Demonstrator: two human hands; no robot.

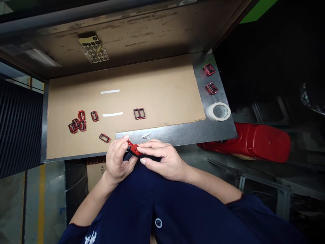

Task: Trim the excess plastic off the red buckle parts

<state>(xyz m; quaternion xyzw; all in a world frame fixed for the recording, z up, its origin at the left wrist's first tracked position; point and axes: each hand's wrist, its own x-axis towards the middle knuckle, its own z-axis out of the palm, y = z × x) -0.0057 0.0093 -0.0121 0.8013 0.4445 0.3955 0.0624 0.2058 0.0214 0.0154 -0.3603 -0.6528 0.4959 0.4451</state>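
A small red and black plastic frame (134, 149) is between my two hands, just in front of the table's near edge. My left hand (118, 157) grips it from the left, fingers curled around that end. From the right, my right hand (162, 158) pinches it between thumb and fingertips. My fingers cover part of the piece. Beyond them, two similar red and black frames (139, 113) lie side by side on the cardboard. Tweezers-like metal pieces (146, 136) rest on the bare metal strip close to my right hand.
Several like frames (77, 122) cluster at the left, with single ones (94, 116) nearby. Two more red pieces (212, 88) and a tape roll (219, 111) sit at the right. A sticker sheet (93, 49) is on the back panel. A red object (264, 142) stands beyond the right edge.
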